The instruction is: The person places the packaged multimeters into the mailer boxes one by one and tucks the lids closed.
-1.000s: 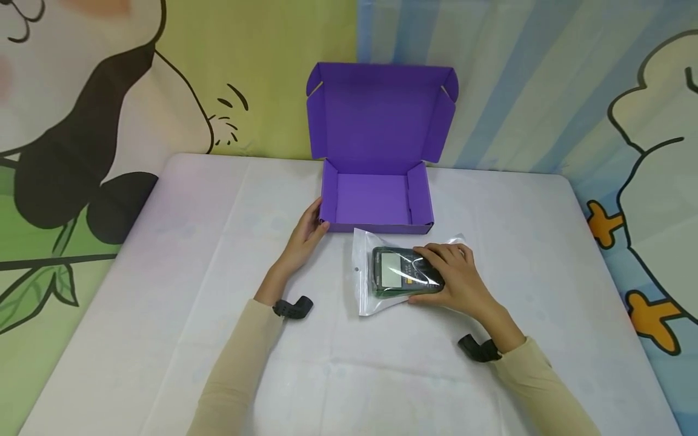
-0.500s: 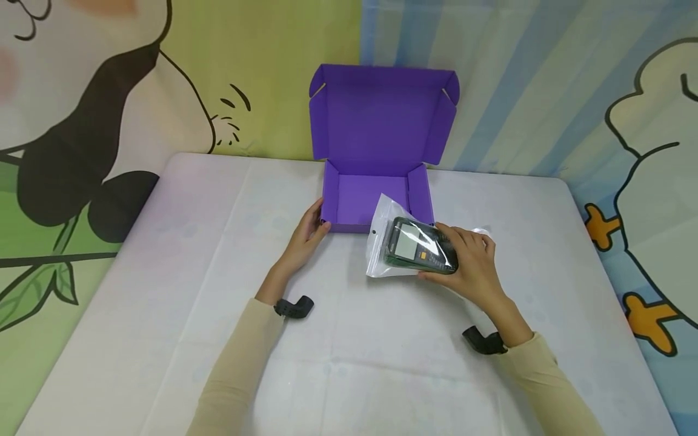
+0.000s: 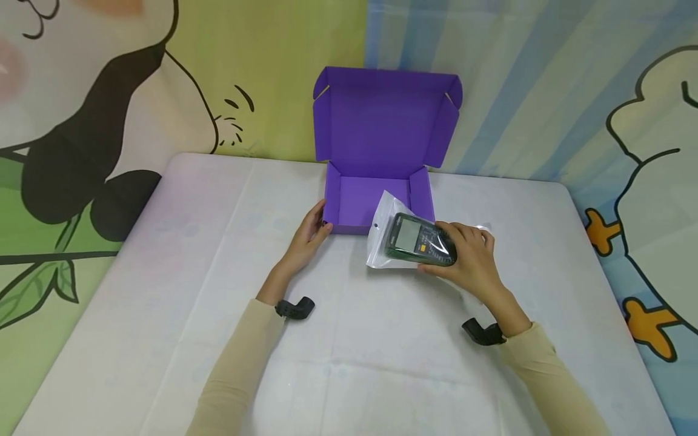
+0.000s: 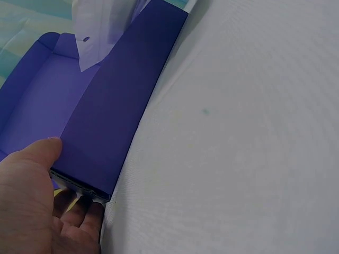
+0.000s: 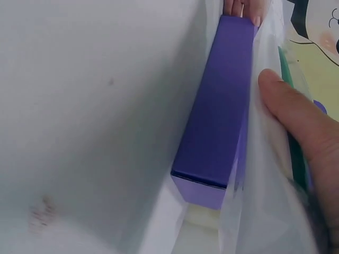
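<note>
A purple cardboard box (image 3: 349, 230) stands with its lid raised at the back of the table. My left hand (image 3: 302, 242) grips its front left corner; in the left wrist view the thumb (image 4: 45, 151) lies at the top edge of the wall and the other fingers curl round the lower side. My right hand (image 3: 471, 257) holds a dark multimeter (image 3: 420, 241) with green sides, a pale screen and a yellow button, inside a clear plastic bag (image 3: 378, 242). It is tilted, screen up, and overlaps the box's front right corner in the head view.
A white cloth covers the table (image 3: 338, 363). Behind it hangs a printed backdrop (image 3: 267, 79) with cartoon animals, close behind the raised lid (image 3: 382, 121). Each wrist wears a black camera, such as the left wrist camera (image 3: 295, 309).
My right hand has lifted the bagged multimeter from in front of the box, moving it up and right and tilting it; lately it moves little. My left hand has kept its grip on the box.
</note>
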